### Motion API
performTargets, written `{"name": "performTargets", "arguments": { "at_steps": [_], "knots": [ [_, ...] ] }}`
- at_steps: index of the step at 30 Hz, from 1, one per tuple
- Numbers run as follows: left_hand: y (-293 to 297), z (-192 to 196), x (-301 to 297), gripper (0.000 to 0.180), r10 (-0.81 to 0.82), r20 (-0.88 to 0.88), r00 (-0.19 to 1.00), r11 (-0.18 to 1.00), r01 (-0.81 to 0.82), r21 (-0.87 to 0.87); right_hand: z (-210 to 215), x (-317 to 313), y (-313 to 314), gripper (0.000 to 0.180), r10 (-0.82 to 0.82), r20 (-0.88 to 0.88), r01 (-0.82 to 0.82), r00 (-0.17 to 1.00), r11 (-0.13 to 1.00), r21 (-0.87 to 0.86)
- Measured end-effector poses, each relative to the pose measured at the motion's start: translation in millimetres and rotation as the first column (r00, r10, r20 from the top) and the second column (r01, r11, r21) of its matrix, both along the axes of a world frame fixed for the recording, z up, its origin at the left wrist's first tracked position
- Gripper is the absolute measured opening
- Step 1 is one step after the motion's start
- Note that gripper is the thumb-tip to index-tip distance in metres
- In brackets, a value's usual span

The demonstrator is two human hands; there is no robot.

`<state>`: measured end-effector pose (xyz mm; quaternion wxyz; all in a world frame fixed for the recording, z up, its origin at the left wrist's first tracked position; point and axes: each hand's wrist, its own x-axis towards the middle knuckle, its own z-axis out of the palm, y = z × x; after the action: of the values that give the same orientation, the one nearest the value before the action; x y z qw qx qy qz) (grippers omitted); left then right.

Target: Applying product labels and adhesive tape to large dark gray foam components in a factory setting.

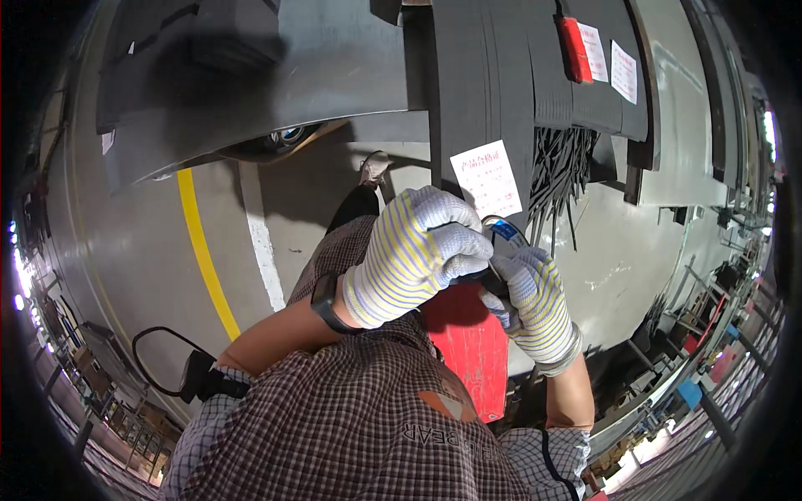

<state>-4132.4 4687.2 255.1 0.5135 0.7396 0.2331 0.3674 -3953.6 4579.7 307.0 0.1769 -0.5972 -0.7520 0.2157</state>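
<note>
Both my hands wear white knit gloves with yellow stripes. My left hand (409,255) is curled around a small dark device with a blue-lit face (504,234), held close in front of my chest. My right hand (535,301) grips the same device from below and the right. A black watch band (324,302) sits on my left wrist. Just beyond the hands hangs a white paper label (487,178) on a stack of dark grey sheets (484,92).
A red flat panel (472,351) lies below my hands. Loose black strips (561,163) hang at the right of the stack. A large dark sheet (251,83) spreads at upper left. The grey floor has a yellow line (203,250) and a white line (263,242). Racks stand at lower right.
</note>
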Motion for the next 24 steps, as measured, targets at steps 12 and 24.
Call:
{"name": "performTargets", "arguments": {
  "at_steps": [12,24],
  "knots": [
    [-14,12,-20,0.029,-0.197,0.032,0.980,0.799,0.180,-0.574,10,-8,11,0.041,0.122,0.210,-0.099,0.970,0.988,-0.116],
    [-23,-210,-12,0.011,-0.088,-0.114,0.990,0.672,-0.026,-0.740,-170,151,-20,0.026,-0.619,-0.393,0.353,0.680,0.746,-0.564]
  ]
}}
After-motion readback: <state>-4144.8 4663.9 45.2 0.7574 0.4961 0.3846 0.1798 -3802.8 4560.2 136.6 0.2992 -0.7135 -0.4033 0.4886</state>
